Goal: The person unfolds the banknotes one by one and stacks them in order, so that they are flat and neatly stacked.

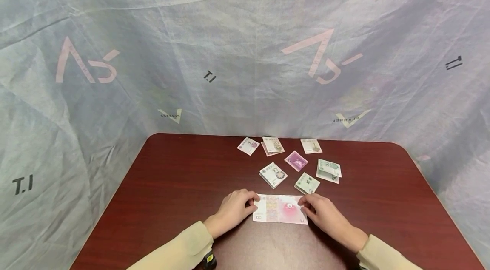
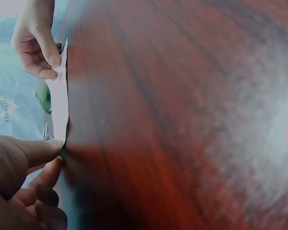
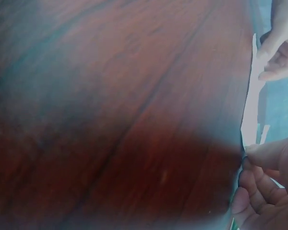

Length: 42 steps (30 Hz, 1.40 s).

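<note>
A pink 100 banknote (image 1: 281, 215) lies flattened out near the front of the table, with a crease down its middle. My left hand (image 1: 234, 211) pinches its left end between thumb and fingers. At the opposite end, my right hand (image 1: 328, 217) holds the note in the same way. Seen from the left wrist, the banknote (image 2: 60, 103) is a thin pale strip stretched between both hands. The right wrist view shows the right thumb (image 3: 264, 153) on the note's near end.
Beyond the hands lie several folded banknotes: a 10 note (image 1: 273, 175), a green 2 note (image 1: 307, 183), a green 50 note (image 1: 329, 169), a purple note (image 1: 296, 161), a 5 note (image 1: 249, 146) and a 1 note (image 1: 311, 146). Grey cloth (image 1: 245, 49) hangs behind the reddish-brown table (image 1: 183, 172).
</note>
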### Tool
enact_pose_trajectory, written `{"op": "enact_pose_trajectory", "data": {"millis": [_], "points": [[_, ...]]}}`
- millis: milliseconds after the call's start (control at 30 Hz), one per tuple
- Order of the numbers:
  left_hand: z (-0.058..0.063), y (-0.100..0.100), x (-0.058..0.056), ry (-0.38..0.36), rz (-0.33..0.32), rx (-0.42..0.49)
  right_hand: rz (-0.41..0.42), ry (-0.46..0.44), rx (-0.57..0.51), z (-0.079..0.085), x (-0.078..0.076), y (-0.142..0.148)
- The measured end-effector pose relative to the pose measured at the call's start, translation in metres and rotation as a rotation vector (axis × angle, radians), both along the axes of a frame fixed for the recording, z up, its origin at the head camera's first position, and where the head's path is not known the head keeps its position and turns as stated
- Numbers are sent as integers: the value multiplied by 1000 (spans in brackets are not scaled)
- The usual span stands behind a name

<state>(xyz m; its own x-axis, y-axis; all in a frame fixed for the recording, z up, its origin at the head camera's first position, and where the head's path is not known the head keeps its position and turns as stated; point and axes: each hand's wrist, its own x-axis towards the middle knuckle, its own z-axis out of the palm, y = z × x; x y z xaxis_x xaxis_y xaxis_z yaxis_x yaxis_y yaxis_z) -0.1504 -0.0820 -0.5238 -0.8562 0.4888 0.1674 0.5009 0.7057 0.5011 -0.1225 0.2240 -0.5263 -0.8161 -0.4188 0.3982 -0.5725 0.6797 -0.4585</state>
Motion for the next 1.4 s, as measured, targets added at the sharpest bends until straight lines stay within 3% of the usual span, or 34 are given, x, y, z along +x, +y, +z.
{"op": "enact_pose_trajectory", "data": {"millis": [200, 633, 833, 933, 1200, 1400], "points": [[6, 0, 0, 25, -6, -51, -14, 24, 22, 0, -1, -1], [-1, -7, 0, 68, -19, -79, 31, 43, 44, 3, 3, 5], [0, -6, 0, 47, -18, -102, 53, 20, 30, 4, 8, 9], [0, -5, 1, 36, -16, -104, 54, 58, 28, 6, 7, 12], [4, -5, 2, 31, -18, -107, -18, 169, 7, 40, -20, 40], [3, -5, 2, 18, -25, -99, -152, 153, 22, 60, -48, 73]]}}
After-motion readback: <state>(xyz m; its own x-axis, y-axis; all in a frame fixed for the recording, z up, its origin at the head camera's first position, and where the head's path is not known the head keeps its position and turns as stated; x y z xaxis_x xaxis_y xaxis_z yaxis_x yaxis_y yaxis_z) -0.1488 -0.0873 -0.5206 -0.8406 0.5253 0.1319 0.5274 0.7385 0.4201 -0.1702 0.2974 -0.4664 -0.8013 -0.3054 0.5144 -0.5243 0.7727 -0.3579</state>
